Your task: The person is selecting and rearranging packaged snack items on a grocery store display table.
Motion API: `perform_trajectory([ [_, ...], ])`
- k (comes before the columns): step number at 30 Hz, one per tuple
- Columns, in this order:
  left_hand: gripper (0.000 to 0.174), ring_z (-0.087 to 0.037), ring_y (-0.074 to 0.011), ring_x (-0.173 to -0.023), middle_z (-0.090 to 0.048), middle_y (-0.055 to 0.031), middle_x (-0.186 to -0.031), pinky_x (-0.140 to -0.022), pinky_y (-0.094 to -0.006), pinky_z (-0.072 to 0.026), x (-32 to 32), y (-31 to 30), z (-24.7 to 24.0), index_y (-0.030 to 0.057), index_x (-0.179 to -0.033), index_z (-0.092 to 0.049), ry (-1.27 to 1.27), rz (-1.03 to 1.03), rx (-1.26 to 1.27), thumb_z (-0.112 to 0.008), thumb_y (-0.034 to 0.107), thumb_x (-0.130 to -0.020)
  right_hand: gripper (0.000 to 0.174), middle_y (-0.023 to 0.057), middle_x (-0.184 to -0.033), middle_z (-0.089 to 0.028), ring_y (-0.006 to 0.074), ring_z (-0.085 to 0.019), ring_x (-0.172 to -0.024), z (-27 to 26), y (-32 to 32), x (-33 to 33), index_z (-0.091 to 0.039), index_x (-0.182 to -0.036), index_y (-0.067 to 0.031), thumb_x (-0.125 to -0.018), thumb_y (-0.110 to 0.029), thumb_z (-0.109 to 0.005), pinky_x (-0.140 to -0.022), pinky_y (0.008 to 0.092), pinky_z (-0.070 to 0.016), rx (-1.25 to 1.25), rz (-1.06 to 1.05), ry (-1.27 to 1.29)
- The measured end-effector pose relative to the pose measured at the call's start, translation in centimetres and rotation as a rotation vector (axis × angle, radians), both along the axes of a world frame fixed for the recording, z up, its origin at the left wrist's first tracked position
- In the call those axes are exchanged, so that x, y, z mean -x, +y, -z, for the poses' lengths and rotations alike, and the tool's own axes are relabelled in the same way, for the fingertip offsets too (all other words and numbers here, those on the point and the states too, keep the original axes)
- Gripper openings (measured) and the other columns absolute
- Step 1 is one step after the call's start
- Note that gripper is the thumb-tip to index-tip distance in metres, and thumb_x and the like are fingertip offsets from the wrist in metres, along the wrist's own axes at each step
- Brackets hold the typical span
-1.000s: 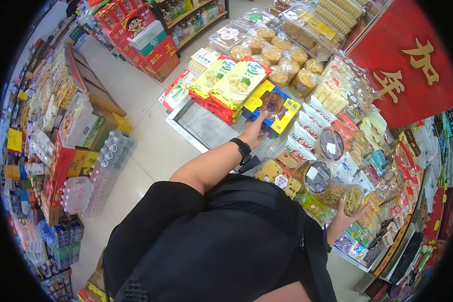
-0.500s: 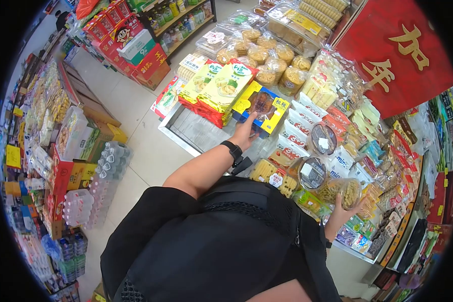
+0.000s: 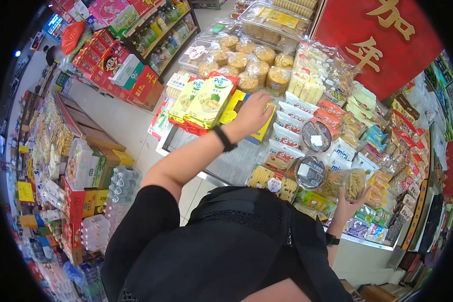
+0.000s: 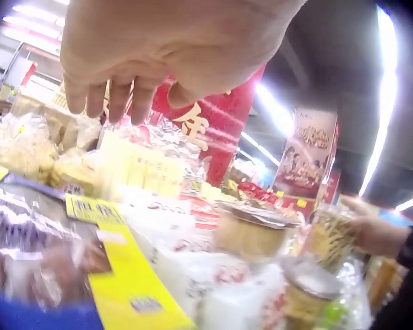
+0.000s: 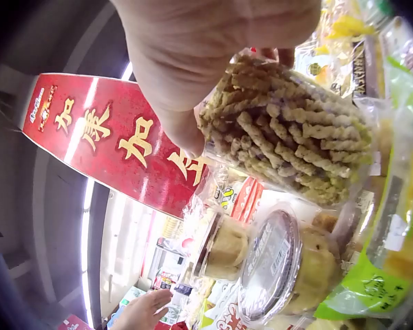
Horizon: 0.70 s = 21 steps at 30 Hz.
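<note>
nearest, between three and four o'clock in the head view, the right hand (image 3: 343,209) held a clear tub (image 3: 356,183) of knobbly twisted sticks above the counter (image 3: 221,178), its fingers curled round the side wall, thumb opposed; whether the tub's base touched the packs beneath, i could not tell. it looked light, with a thin, slick wall that would probably dent under a hard squeeze, and the sticks inside seemed brittle, so a broad, gentle grip round the middle, clear of the rim, should suit it best. a dark-lidded round tub (image 3: 311,172) lay near it, at four o'clock. farther off, at one o'clock, the left hand (image 3: 254,115) hung over a blue and yellow box (image 3: 234,105), fingers nearly straight with slight gaps between them, clamped on nothing. that box seemed stiffer and somewhat heavier, likely card with a clear window; i judged its opposite side edges the sound place to take hold, as the window might give under a thumb. just beside it, at eleven o'clock, the green-and-yellow packets (image 3: 206,103) looked slippery and softer.
</note>
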<state>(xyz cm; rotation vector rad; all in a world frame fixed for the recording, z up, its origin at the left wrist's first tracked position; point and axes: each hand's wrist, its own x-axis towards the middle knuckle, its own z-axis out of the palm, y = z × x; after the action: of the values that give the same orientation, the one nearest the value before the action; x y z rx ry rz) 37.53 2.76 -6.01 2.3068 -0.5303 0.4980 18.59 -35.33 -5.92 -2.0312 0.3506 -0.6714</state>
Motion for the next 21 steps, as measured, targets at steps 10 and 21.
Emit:
perform_trajectory([
  [10, 0.064, -0.055, -0.0319, -0.126, -0.055, -0.0192, -0.140, -0.106, -0.0446, -0.0394, -13.3, -1.4, 5.6, 0.0030, -0.133, -0.058, 1.012, 0.247, -0.820, -0.038, 0.051, -0.096, 0.099, 0.0183, -0.157, -0.027, 0.0305, -0.032, -0.141, -0.1, -1.2, 0.4, -0.020, -0.156, -0.0078, -0.075, 0.003, -0.076, -0.118, 0.0418, -0.0258, -0.151, 0.077, 0.061],
  [21, 0.066, -0.046, -0.0303, -0.135, -0.047, -0.0142, -0.149, -0.111, -0.0426, -0.0327, -14.4, -0.9, 5.5, 0.0154, -0.142, -0.051, 1.335, 0.261, -0.799, -0.041, 0.058, -0.092, 0.096, 0.0168, -0.158, -0.023, 0.0295, -0.029, -0.142, -0.8, -0.6, -1.4, -0.021, -0.156, -0.0084, -0.077, 0.001, -0.076, -0.117, 0.0423, -0.0256, -0.115, 0.055, 0.076],
])
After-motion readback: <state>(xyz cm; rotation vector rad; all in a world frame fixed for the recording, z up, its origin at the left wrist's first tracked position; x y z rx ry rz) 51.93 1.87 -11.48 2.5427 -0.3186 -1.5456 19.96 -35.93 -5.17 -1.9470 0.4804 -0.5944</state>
